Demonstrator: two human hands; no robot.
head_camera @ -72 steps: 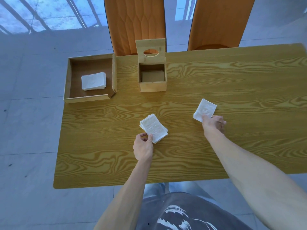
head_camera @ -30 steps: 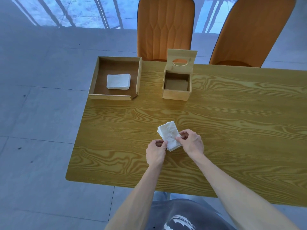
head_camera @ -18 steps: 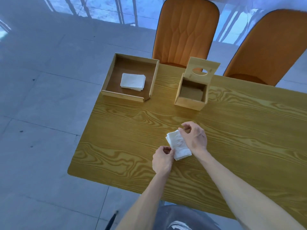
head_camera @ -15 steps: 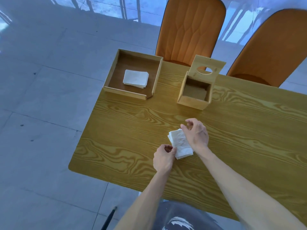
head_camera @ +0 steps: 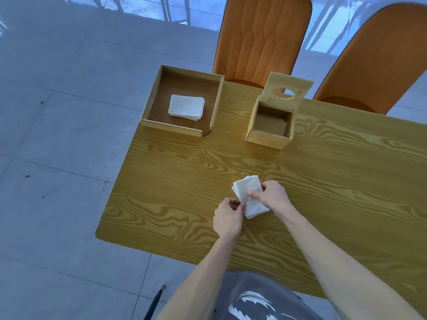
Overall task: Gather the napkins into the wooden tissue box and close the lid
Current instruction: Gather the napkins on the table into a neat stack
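A stack of white napkins (head_camera: 248, 192) lies on the wooden table near its front edge. My left hand (head_camera: 227, 219) pinches the stack's near-left edge. My right hand (head_camera: 272, 196) grips its right side with the thumb on top. The wooden tissue box (head_camera: 269, 133) stands at the back of the table with its lid (head_camera: 287, 90) raised upright; the lid has an oval hole. The inside of the box shows only a brown bottom. A second stack of white napkins (head_camera: 186, 107) rests in a shallow wooden tray (head_camera: 171, 127) at the back left corner.
Two orange chairs (head_camera: 261, 38) (head_camera: 379, 61) stand behind the table's far edge. The table (head_camera: 335, 181) ends just left of the tray, with grey floor tiles beyond. My lap shows below the near edge.
My right hand carried a loose napkin from the right onto the stack by my left hand. Both hands now hold that stack. The view has shifted left.
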